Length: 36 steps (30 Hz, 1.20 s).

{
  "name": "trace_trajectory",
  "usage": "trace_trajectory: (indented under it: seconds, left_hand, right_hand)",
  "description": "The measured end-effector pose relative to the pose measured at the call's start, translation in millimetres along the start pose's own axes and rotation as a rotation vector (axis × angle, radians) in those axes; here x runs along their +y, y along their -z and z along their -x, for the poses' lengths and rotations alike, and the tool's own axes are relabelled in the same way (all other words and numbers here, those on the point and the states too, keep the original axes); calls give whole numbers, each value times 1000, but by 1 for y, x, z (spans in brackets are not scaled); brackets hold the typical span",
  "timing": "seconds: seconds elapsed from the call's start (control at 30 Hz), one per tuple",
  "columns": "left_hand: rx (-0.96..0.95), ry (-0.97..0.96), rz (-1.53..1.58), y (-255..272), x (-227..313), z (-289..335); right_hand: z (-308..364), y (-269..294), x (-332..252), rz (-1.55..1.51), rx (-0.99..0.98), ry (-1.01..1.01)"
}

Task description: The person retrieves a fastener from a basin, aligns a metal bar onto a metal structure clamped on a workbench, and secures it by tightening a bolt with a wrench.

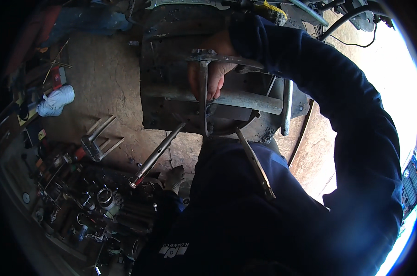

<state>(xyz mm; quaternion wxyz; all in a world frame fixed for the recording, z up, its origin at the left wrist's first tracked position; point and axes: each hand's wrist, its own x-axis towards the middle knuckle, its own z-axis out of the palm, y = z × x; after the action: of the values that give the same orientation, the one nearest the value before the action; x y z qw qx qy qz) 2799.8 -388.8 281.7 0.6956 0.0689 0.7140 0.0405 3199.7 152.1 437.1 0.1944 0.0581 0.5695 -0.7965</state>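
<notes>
My right hand [214, 82], bare, reaches over the worktable from the right. Its fingers close round an upright flat metal bar [204, 103], which joins a curved crosspiece [236, 60] at the top. Behind the fingers a grey round pipe [250, 101] lies across the table. Below the bar, two slender metal handles slant apart: the left handle [159, 153] has a knurled, reddish end and the right handle [255, 164] is plain. My left hand [174, 178], in a grey glove, hangs low beside my body; its fingers are too dark to make out.
The dark metal worktable [160, 110] has a rough front edge against my body. An open-end wrench [188, 4] and a yellow-grey knit glove [273, 13] lie at its far side. A small metal frame [98, 140] stands on the floor, near cluttered machine parts [106, 198].
</notes>
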Motion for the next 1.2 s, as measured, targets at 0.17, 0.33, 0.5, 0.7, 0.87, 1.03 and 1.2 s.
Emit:
trace_trajectory:
  seconds: [0.17, 0.33, 0.5, 0.7, 0.87, 1.03, 1.2]
  left_hand:
    - [-30, 10, 14, -8, -2, 2]
    - [51, -72, -348, -5, -8, -14]
    - [-122, -163, -594, 20, -35, -30]
    - [-66, -120, -178, 2, -6, -21]
    - [-68, 100, 133, 30, -34, -26]
    - [-1, -224, -306, 24, -38, -44]
    - [13, -134, -200, 18, -33, -35]
  right_hand:
    - [-1, -6, -5, 13, 13, 4]
    - [10, -5, -4, 6, 79, 33]
    - [19, 3, -14, -45, 279, 39]
    - [18, 47, 33, -205, 186, -43]
    - [41, 35, 0, 53, -41, 158]
    - [55, 19, 5, 267, 178, 35]
    - [47, -3, -6, 99, 257, 10]
